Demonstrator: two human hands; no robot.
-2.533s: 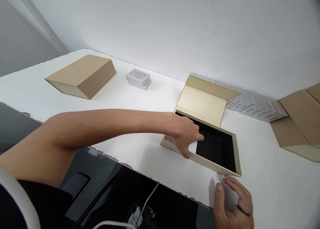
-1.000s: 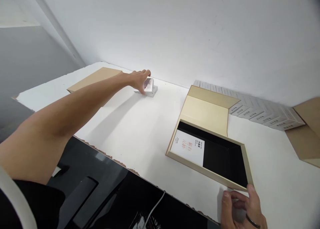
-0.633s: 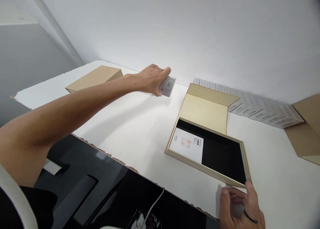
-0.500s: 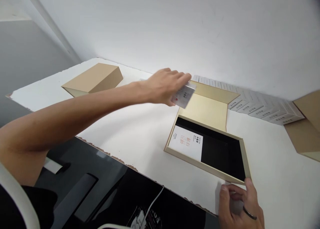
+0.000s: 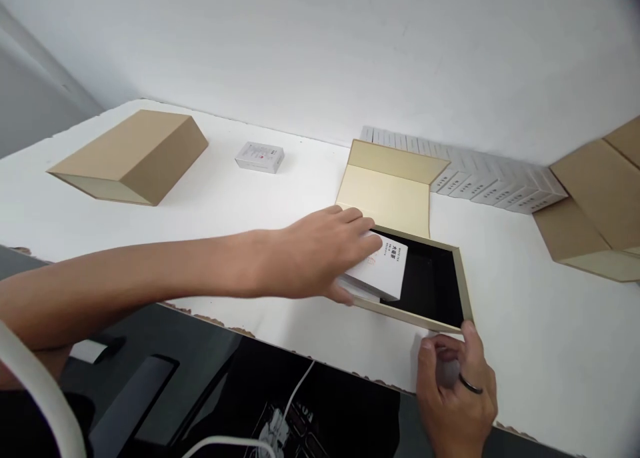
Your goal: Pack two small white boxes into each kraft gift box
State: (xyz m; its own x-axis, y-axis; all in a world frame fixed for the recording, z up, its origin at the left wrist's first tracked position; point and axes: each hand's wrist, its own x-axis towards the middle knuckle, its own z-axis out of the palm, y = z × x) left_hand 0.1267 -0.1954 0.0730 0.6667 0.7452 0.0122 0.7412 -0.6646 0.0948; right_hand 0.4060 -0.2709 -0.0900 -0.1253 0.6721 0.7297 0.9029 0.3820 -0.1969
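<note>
An open gold gift box with a black inside lies on the white table, its lid flap folded back. My left hand reaches across and is shut on a small white box, holding it low over the left part of the tray. Another white edge shows just beneath that small box. My right hand, with a ring on one finger, rests curled at the box's near right corner; a thin white sheet seems to lie under its fingers. One small white box sits alone farther back.
A closed tan box lies at the far left. A row of several small white boxes lines the wall. More tan boxes stand at the right. The table's rough front edge drops to a dark floor with white cables.
My left hand picked the top small white box off the far stack and carried it right and down into the gold box. One small box stays behind. My right hand stayed at the corner.
</note>
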